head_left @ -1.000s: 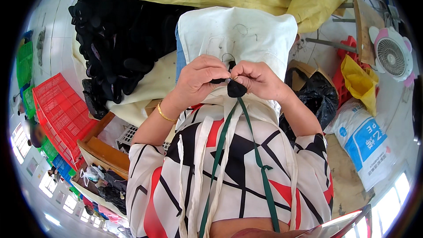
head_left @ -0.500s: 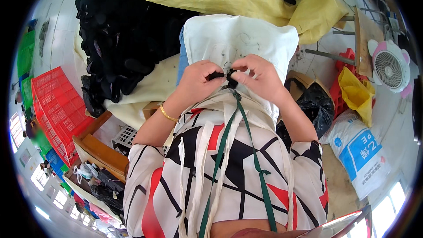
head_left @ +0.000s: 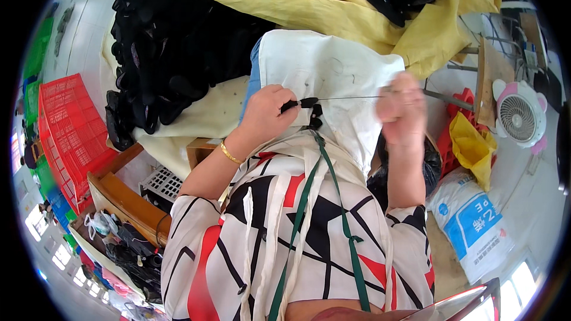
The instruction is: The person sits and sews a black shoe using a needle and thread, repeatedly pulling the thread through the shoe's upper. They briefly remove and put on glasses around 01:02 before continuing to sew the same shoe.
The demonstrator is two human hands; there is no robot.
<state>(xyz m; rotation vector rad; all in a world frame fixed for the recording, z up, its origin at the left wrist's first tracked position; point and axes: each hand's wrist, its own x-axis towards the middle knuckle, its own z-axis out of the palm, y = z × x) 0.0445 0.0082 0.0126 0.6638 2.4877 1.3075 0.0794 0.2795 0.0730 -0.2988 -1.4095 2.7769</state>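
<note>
My left hand (head_left: 270, 110) is closed in a pinch on a small black fabric piece (head_left: 308, 103), whose end sticks out past the fingertips. From that piece a dark thread (head_left: 348, 98) runs taut to the right, across the white cloth (head_left: 327, 59) over my lap. At its other end my right hand (head_left: 402, 110) is closed on the thread; motion smears its fingers, and a needle, if any, cannot be made out. Another small black piece (head_left: 316, 117) lies just below the held one, at my waist. Short loose thread bits lie on the white cloth.
A heap of black items (head_left: 172, 53) lies at the far left, beside yellow sheeting (head_left: 285, 0). Red crates (head_left: 71, 137) and a wooden drawer (head_left: 128, 202) stand left. To the right are a fan (head_left: 520, 113), a yellow bag (head_left: 473, 145) and a white-and-blue sack (head_left: 473, 226).
My right hand has moved away from the left, out to the right, drawing the thread straight. My left hand has stayed almost in place with the black piece.
</note>
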